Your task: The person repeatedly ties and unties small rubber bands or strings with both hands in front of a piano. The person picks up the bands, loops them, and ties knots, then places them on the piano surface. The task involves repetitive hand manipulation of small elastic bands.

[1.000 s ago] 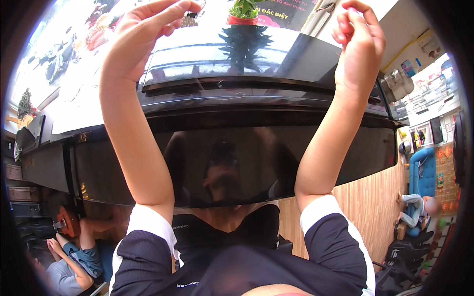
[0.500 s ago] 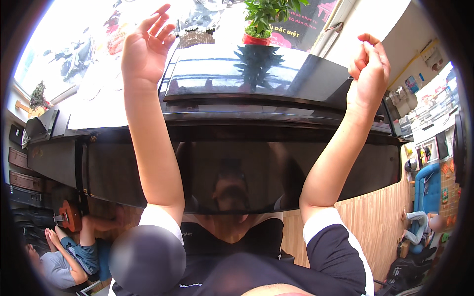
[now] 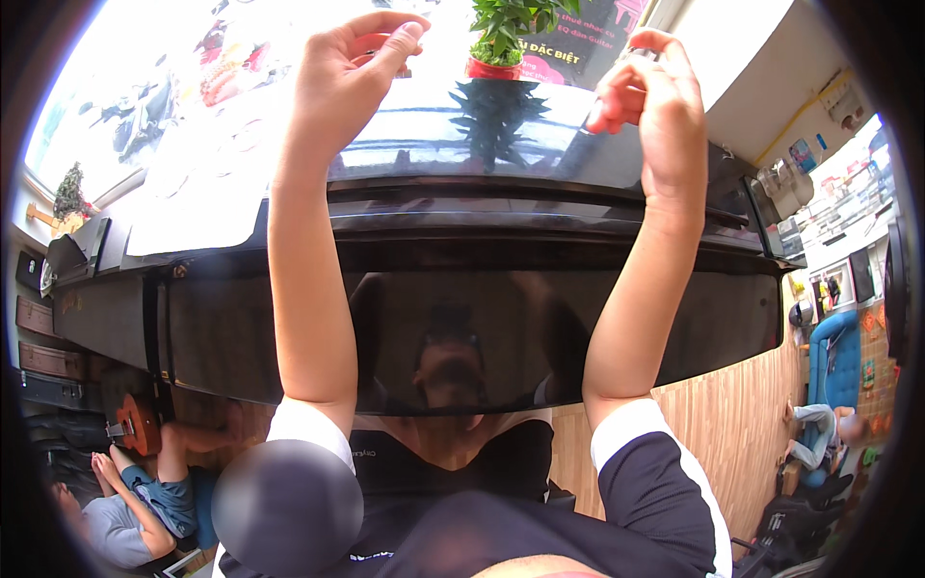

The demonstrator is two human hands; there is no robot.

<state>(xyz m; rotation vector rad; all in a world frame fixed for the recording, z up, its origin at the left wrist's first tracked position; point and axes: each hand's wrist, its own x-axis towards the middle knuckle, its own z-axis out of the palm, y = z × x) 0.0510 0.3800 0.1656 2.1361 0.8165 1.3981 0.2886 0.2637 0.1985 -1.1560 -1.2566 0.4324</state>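
Note:
Both my forearms reach up over a glossy black grand piano (image 3: 482, 332). My left hand (image 3: 349, 82) hovers above the left of its top, wrist bent toward the middle. Its fingers curve loosely, with the thumb close to the index fingertip, and no object shows in them. Opposite, my right hand (image 3: 665, 111) hangs over the right of the piano top, its fingers bent, spread and pointing inward, holding nothing visible. Between the hands, farther back, stands a green leafy plant (image 3: 511, 27) in a red pot (image 3: 494, 70), mirrored in the shiny surface.
A white sheet (image 3: 198, 207) covers the piano's left part. At the lower left a seated person (image 3: 125, 506) sits near a brown guitar (image 3: 138, 424). Another person (image 3: 819, 433) sits at the far right by a blue sofa (image 3: 836, 361). Dark cases (image 3: 53, 387) line the left wall.
My hands have swung inward, closer together. The left wrist has turned so its fingers point right; the right hand's fingers have loosened and now point left.

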